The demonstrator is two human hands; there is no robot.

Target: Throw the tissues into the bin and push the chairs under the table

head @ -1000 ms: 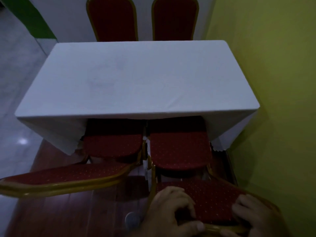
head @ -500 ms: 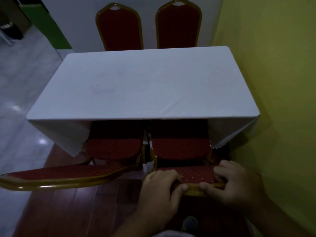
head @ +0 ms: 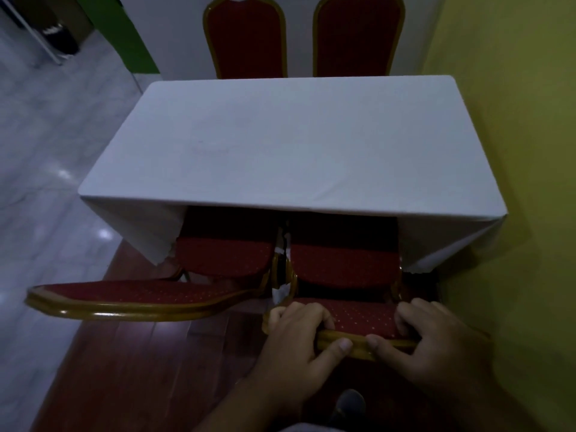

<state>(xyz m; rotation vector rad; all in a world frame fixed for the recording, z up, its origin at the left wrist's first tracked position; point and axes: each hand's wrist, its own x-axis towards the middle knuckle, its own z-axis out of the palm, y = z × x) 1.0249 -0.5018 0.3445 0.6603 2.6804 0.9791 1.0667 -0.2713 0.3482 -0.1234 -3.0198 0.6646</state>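
Observation:
A table under a white cloth (head: 290,145) fills the middle of the head view. Two red chairs with gold frames stand at its near side. My left hand (head: 299,341) and my right hand (head: 433,341) both grip the top of the backrest of the near right chair (head: 358,316), whose seat reaches partly under the cloth. The near left chair (head: 140,297) stands beside it, its seat (head: 224,257) also partly under the table edge. No tissues show on the table.
Two more red chairs (head: 246,39) (head: 358,35) stand at the far side against a white wall. A yellow wall (head: 514,151) runs close along the right. A dark bin-like object (head: 59,35) sits at the far left on the grey floor. My shoe (head: 349,406) shows below.
Both hands have carried the near right chair's backrest forward toward the table, and its seat has slid further under the cloth. The view has drawn back and tilted up.

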